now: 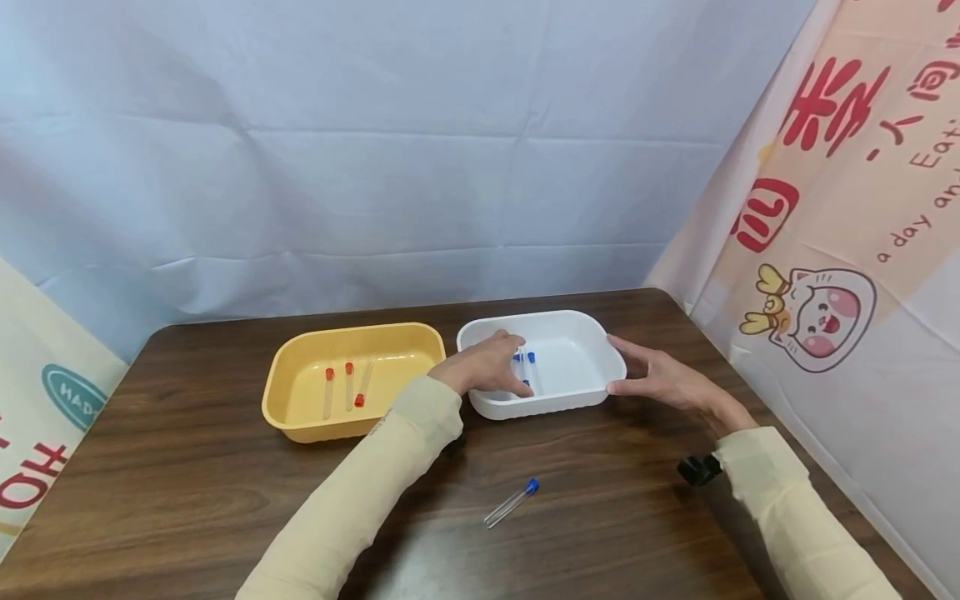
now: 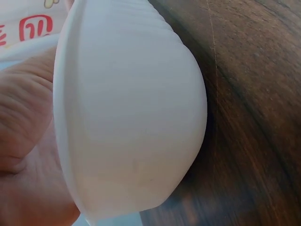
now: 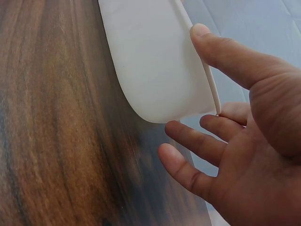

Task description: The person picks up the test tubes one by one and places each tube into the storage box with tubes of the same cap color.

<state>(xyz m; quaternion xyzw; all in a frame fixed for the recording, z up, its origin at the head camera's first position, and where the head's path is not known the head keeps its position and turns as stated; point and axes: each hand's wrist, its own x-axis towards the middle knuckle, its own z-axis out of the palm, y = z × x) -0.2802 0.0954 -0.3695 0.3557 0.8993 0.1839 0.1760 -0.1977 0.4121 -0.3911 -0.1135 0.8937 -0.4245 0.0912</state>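
My left hand (image 1: 491, 364) reaches over the near left rim of a white basin (image 1: 577, 400), thumb and fingers apart. Just beyond its fingertips, blue-capped clear tubes (image 1: 532, 358) lie on the basin floor; the hand partly covers them. In the left wrist view, the basin's outer wall (image 2: 131, 108) hides the fingers. My right hand (image 1: 663, 379) is at the basin's right end, its thumb and fingers spread. The right wrist view shows that thumb (image 3: 202, 35) touching the rim. Another blue-capped clear tube (image 1: 512, 503) lies on the table in front.
Left of the white basin stands a yellow basin (image 1: 330, 429), with three red-capped clear tubes (image 1: 348, 387) inside. Both basins stand on a dark wooden table (image 1: 187, 467). Pale cloth (image 1: 375, 167) hangs behind it, and a printed cloth (image 1: 825, 250) hangs at the right.
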